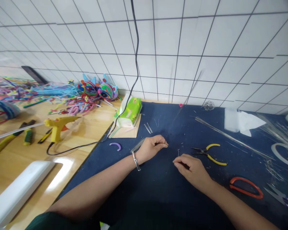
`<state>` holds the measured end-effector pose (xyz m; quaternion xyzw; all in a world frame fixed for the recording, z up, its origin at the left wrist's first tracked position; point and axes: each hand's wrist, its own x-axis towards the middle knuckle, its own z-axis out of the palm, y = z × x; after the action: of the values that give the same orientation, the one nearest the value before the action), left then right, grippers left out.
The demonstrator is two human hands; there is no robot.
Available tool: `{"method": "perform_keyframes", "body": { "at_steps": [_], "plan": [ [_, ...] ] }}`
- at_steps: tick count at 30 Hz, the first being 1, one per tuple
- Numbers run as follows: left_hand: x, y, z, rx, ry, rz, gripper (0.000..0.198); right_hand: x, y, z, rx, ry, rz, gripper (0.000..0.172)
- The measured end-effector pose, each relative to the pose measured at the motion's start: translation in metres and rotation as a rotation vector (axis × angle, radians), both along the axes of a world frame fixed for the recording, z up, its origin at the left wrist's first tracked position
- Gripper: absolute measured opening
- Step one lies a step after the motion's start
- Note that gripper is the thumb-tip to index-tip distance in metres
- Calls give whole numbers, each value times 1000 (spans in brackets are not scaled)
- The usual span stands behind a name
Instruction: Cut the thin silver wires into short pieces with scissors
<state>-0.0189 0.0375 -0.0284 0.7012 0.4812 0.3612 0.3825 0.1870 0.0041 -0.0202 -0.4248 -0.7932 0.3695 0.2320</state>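
Both my hands rest on a dark blue mat (158,185). My left hand (152,147) is closed in a pinch on a thin wire (182,107) that runs up and to the right, with a small pink bead near its far end. A bracelet sits on my left wrist. My right hand (192,169) lies a little lower and to the right, fingers curled in a pinch; what it holds is too small to make out. Yellow-handled pliers (210,153) lie just right of my right hand.
A bundle of straight wires (230,138) lies at the right. Red-handled scissors (247,188), a tape roll (284,155) and white tissue (242,123) are further right. A tissue pack (129,111), a yellow glue gun (59,126) with black cord, and colourful pipe cleaners (62,94) lie left.
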Motion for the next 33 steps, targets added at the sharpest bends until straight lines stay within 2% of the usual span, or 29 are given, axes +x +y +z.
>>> {"method": "perform_keyframes", "body": {
  "at_steps": [9,14,16,19,24,28,33],
  "plan": [
    [2,1,2,-22,14,-10,10,0,1,0,-8,7,-3,17],
    [3,1,12,-25,-32,24,10,-1,1,1,-1,-1,-19,17],
    [5,-4,18,-81,-118,17,8,-1,0,4,-2,7,-42,17],
    [9,-14,25,-253,-290,-66,9,-2,-2,12,-37,70,-109,17],
    [18,-31,32,-507,-432,-164,14,-1,-4,17,-207,233,-203,20],
    [23,-38,28,-599,-419,-213,15,1,-4,12,-327,345,-235,23],
    [26,-42,17,-645,-384,-250,14,-1,-4,12,-389,434,-249,25]
  ]
}}
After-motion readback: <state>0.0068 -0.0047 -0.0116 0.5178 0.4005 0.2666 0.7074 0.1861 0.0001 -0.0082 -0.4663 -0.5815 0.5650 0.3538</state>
